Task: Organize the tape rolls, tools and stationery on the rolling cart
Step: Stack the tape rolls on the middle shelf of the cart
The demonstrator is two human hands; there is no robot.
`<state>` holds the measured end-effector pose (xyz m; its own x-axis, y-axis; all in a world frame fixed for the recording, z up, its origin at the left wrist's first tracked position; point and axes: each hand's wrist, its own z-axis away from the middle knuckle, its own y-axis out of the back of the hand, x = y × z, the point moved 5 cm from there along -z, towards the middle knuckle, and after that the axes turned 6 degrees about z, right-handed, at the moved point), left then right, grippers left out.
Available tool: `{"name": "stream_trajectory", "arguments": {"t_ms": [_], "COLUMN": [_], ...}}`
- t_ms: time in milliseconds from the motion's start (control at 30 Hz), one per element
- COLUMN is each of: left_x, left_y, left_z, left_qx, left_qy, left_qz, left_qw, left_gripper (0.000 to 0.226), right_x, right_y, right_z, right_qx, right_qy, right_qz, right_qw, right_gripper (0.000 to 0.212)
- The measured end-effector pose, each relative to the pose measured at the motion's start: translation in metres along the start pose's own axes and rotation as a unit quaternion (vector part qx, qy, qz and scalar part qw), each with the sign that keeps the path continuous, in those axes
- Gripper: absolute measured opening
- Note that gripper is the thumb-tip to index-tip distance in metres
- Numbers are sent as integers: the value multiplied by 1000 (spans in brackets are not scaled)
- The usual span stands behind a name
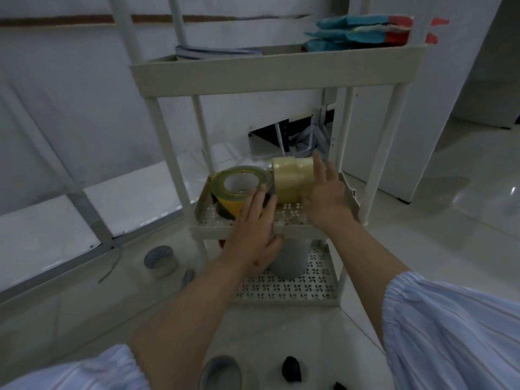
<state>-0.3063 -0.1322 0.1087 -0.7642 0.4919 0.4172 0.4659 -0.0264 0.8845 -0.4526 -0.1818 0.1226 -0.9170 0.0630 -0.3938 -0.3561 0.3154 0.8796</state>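
On the middle shelf (292, 230) of a beige rolling cart stands a stack of pale yellow tape rolls (289, 178). My right hand (323, 195) rests against its right side with the fingers spread. To the left a large greenish-yellow tape roll (239, 182) leans on a dark roll beneath it. My left hand (256, 223) lies flat against the front of these rolls, fingers straight. A grey roll (289, 260) sits on the perforated bottom shelf (318, 285).
The top shelf (275, 71) holds papers (213, 50) at the left and blue-and-red packets (363, 32) at the right. On the floor lie a white tape roll (161, 260) left of the cart, a grey roll (222, 372) and a small black object (291, 368) near me.
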Motion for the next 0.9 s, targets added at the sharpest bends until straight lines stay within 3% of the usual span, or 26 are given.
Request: {"name": "stream_trajectory", "arguments": {"t_ms": [233,367,567,733,900], "left_x": [-54,-101,-151,-180,-206], "left_y": [38,43,-2,-41,-54], "left_z": [76,135,235,307,383], "left_qx": [-42,-51,-69,-104,-38], "left_qy": [-20,52,117,233,280], "left_qz": [-35,-4,21,75,76], "left_qw": [998,997,991,964,956], "left_gripper": [74,70,93,84,88], "right_x": [-52,-91,-115,-117,-148], "right_y": [-12,-45,-121,-172,-207], "right_z": [71,109,178,242,297], "right_qx": [111,86,-50,-176,-274], "right_qy": [91,147,165,137,170], "right_qz": [11,-11,-37,-45,-48], "right_qw": [990,985,984,974,945], "right_gripper": [58,55,53,54,53]}}
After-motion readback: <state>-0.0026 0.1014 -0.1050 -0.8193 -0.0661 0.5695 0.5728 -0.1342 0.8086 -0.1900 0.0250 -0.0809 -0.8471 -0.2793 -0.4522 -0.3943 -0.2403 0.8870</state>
